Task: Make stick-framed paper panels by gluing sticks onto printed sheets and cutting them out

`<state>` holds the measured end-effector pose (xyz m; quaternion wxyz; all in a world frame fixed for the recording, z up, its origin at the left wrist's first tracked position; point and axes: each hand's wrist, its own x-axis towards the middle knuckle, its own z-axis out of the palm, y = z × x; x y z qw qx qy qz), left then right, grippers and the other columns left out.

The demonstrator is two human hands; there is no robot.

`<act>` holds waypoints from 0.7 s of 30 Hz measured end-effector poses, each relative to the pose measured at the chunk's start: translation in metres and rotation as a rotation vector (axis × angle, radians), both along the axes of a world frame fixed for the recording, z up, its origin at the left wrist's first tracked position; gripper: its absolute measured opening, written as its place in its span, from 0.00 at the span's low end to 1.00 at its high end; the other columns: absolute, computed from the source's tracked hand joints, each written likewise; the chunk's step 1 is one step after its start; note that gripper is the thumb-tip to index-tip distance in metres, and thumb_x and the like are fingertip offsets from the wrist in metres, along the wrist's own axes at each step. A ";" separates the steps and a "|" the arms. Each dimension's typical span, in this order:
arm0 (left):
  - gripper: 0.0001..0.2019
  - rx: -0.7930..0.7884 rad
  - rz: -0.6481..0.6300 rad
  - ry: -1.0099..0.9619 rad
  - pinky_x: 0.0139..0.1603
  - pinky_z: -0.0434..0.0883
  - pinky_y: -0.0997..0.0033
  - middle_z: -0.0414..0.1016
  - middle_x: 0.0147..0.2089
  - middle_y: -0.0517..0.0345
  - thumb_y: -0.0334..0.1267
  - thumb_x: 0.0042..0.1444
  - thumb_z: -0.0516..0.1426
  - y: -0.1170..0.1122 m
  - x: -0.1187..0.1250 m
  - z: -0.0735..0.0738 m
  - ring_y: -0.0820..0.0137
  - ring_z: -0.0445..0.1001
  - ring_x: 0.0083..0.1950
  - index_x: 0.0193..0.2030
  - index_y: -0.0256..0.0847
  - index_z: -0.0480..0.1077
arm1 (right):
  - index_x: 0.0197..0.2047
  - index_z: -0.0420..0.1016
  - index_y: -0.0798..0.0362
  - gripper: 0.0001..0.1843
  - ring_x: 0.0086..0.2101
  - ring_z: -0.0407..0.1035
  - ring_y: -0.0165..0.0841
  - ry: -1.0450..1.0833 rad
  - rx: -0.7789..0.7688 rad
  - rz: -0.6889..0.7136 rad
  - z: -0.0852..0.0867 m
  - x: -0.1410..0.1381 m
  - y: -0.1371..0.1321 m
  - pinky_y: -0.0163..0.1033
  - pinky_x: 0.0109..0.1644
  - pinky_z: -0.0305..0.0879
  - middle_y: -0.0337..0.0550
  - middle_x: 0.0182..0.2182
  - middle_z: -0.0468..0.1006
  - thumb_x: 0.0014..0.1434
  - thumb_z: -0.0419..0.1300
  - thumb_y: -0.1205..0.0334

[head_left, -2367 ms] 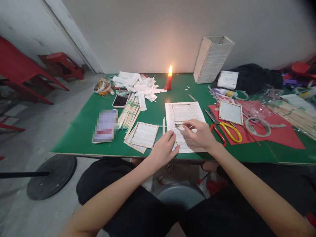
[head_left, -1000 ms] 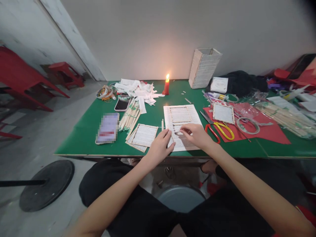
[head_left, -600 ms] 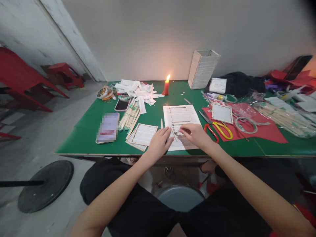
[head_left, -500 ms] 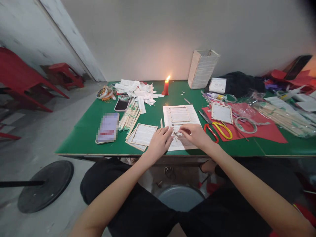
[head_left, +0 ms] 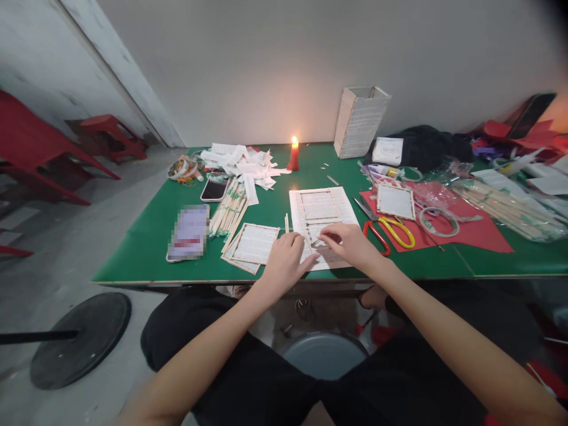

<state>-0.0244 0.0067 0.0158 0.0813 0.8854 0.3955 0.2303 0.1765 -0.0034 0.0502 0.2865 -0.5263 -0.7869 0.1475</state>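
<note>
A printed paper sheet (head_left: 348, 208) lies at the table's front, bearing a small frame of thin sticks (head_left: 335, 204) and more sticks (head_left: 320, 222) below it. My left hand (head_left: 284, 257) rests over the sheet's left edge, fingers bent and thumb stretched apart from them; it appears to hold nothing. Over the sheet, my right hand (head_left: 348, 241) is closed in a pinch on a small pale strip (head_left: 316, 242), mostly hidden by the fingers. Paper-backed stick frames (head_left: 255, 242) lie overlapped just left of my left hand. Two loose sticks (head_left: 286, 223) lie beside the sheet.
A lit red candle (head_left: 293, 157) stands at the back, near paper strips (head_left: 242, 160) and a tall paper-covered box (head_left: 361, 121). Bundled sticks (head_left: 228, 210) and phones (head_left: 189, 234) lie left. Scissors (head_left: 397, 232), a tape roll (head_left: 439, 222) and red paper (head_left: 483, 234) lie right.
My left hand's fingers have bent and drawn back, and its thumb has spread toward the right. My right hand stays pinched over the sheet. The view has shifted slightly.
</note>
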 end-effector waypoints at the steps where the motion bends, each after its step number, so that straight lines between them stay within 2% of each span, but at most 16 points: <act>1: 0.16 0.001 -0.013 0.006 0.49 0.71 0.55 0.73 0.47 0.45 0.51 0.64 0.57 -0.004 0.001 0.000 0.55 0.72 0.50 0.46 0.39 0.68 | 0.29 0.77 0.53 0.11 0.28 0.70 0.32 -0.006 -0.003 0.002 0.000 0.000 0.000 0.36 0.35 0.63 0.43 0.28 0.81 0.62 0.57 0.70; 4: 0.16 0.019 -0.019 0.043 0.48 0.71 0.55 0.72 0.47 0.46 0.52 0.63 0.58 -0.012 0.004 -0.001 0.54 0.71 0.49 0.45 0.40 0.66 | 0.30 0.77 0.54 0.11 0.28 0.70 0.32 -0.025 -0.016 0.002 0.000 0.001 0.000 0.36 0.35 0.63 0.43 0.28 0.81 0.62 0.57 0.70; 9: 0.13 0.023 -0.012 0.028 0.48 0.71 0.55 0.72 0.48 0.45 0.46 0.63 0.58 -0.014 0.007 -0.005 0.54 0.72 0.50 0.46 0.39 0.65 | 0.30 0.77 0.55 0.10 0.28 0.70 0.32 -0.019 -0.041 -0.007 0.000 0.000 0.002 0.37 0.35 0.63 0.44 0.28 0.81 0.61 0.58 0.70; 13: 0.24 0.013 -0.010 -0.085 0.54 0.71 0.50 0.70 0.53 0.41 0.47 0.59 0.61 -0.006 0.005 -0.009 0.51 0.70 0.56 0.56 0.38 0.60 | 0.29 0.78 0.54 0.10 0.29 0.71 0.33 -0.002 -0.045 0.003 0.000 -0.002 0.002 0.37 0.36 0.63 0.45 0.29 0.81 0.62 0.59 0.69; 16: 0.31 -0.008 -0.017 -0.095 0.59 0.69 0.47 0.68 0.58 0.37 0.50 0.58 0.62 0.001 0.003 -0.013 0.48 0.68 0.61 0.61 0.37 0.56 | 0.29 0.78 0.54 0.11 0.29 0.72 0.34 -0.003 -0.053 0.004 0.001 -0.002 0.001 0.38 0.36 0.64 0.46 0.29 0.82 0.62 0.59 0.69; 21: 0.34 -0.065 -0.003 -0.039 0.64 0.63 0.42 0.66 0.64 0.35 0.52 0.59 0.61 0.005 0.002 -0.017 0.44 0.61 0.69 0.64 0.36 0.55 | 0.29 0.78 0.54 0.10 0.30 0.73 0.34 -0.002 -0.045 0.009 0.001 -0.003 0.000 0.37 0.36 0.64 0.45 0.30 0.82 0.61 0.59 0.70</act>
